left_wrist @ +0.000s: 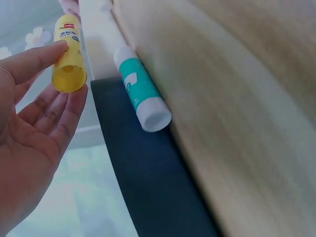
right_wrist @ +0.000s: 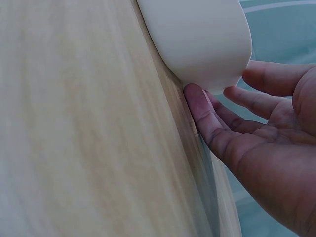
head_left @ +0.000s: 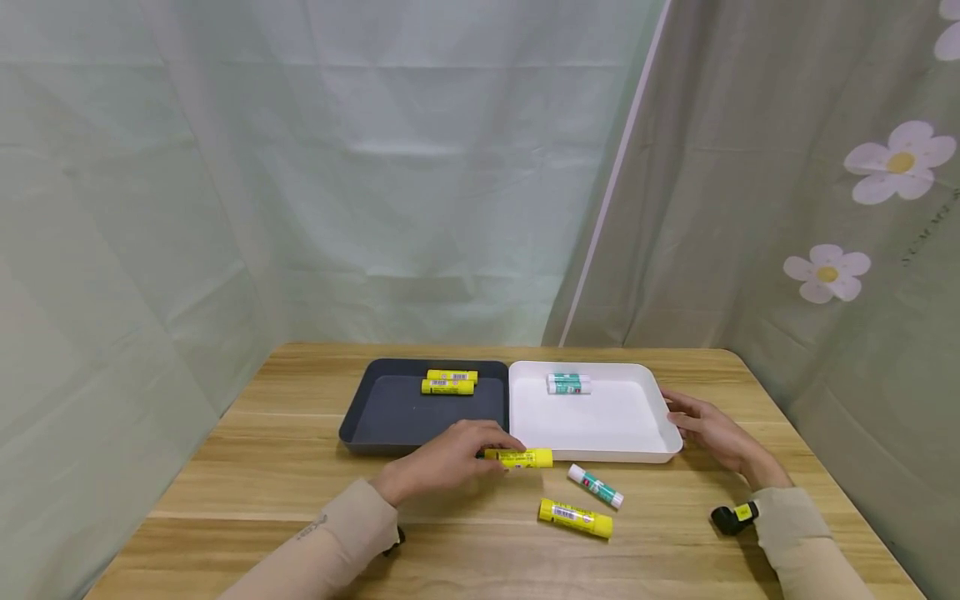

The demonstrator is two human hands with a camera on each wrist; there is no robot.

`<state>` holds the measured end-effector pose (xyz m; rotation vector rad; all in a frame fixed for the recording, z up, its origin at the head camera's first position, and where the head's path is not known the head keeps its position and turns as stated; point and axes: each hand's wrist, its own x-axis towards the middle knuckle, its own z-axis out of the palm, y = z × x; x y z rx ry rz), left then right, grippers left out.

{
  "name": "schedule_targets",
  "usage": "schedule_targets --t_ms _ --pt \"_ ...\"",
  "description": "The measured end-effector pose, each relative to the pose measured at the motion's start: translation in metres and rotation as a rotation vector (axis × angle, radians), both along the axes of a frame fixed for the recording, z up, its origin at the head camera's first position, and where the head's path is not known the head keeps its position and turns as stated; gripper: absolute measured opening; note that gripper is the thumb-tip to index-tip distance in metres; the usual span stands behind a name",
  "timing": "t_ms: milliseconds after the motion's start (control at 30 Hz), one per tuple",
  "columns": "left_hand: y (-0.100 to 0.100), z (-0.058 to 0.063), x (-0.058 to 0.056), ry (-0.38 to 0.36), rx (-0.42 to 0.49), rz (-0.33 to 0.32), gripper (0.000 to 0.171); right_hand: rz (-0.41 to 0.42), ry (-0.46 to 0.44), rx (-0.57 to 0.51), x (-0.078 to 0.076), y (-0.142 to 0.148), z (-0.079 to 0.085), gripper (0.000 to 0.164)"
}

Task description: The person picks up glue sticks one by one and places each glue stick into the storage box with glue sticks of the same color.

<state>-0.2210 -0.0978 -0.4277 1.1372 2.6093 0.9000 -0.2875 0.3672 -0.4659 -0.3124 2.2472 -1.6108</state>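
Across a wood-grain table (head_left: 262,475), the head camera shows a person's left hand (head_left: 450,457) pinching a yellow glue stick (head_left: 536,458) by the near rims where a dark tray (head_left: 375,421) and a white tray (head_left: 618,429) meet. The right hand (head_left: 717,433), fingers loosely spread, rests at the white tray's right side. Two yellow sticks (head_left: 448,387) lie in the dark tray, two teal-and-white sticks (head_left: 568,388) in the white one; a loose teal-and-white stick (head_left: 596,486) and a loose yellow stick (head_left: 576,518) lie on the wood in front. Strips of wood separate the trays from the table's left and right edges, the right hand reaching into one; a deeper stretch lies toward the person.

The left wrist camera reveals what the head view hides: the left palm, thumb on one side of the held stick and fingers on the other.

The right wrist camera alone shows the right hand's inner side, spread fingertips at the white tray's rounded outer corner, one low beside the wood.
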Motion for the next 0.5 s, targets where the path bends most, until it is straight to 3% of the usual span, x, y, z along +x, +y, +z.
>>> schedule_targets --t_ms 500 --pt "-0.016 0.01 -0.007 -0.012 0.087 0.04 0.037 0.006 0.005 0.004 -0.001 0.0 -0.001 0.07"
